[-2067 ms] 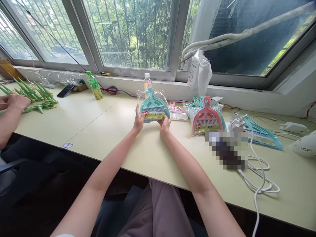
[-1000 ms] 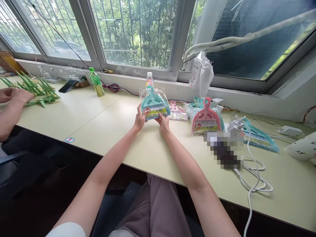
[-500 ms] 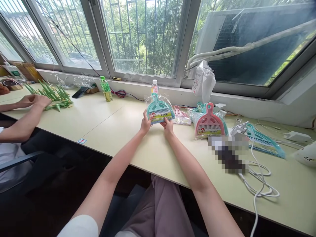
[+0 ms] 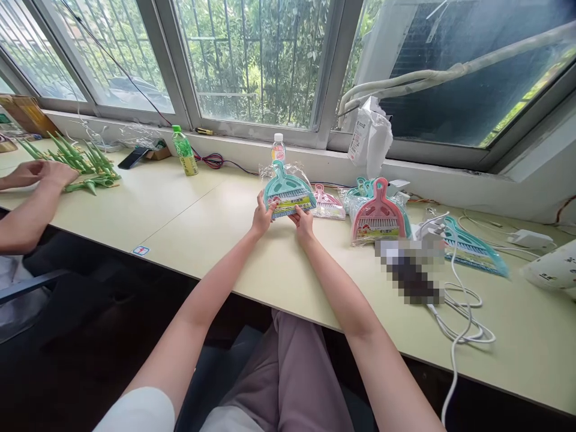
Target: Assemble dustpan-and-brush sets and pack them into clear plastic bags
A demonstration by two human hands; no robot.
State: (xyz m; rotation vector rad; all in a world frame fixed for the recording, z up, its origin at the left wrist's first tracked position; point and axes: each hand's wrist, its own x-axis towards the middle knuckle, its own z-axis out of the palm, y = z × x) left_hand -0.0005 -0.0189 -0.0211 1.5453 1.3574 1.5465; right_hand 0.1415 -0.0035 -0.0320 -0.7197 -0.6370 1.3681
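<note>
Between my two hands is a teal dustpan and brush set (image 4: 288, 187) in a clear plastic bag, its handle pointing up and a printed label across the brush. My left hand (image 4: 262, 215) grips its lower left corner, thumb on the front. My right hand (image 4: 303, 222) pinches the lower edge near the right, thumb on the front. The fingers behind the set are hidden. Just right of it, a pink dustpan set (image 4: 328, 204) lies on the table. Farther right, another pink dustpan set (image 4: 379, 217) rests against teal ones (image 4: 363, 189).
A bottle (image 4: 278, 148) stands behind the held set, and a green bottle (image 4: 184, 151) farther left. White cables (image 4: 468, 333) and a teal set (image 4: 474, 249) lie at right. At far left a co-worker's hands (image 4: 51, 173) are beside green pointed pieces (image 4: 81, 159).
The whole view has shifted slightly, with things sitting a little higher and farther left. Both hands keep their hold on the teal dustpan set, which looks nearly unmoved over the table.
</note>
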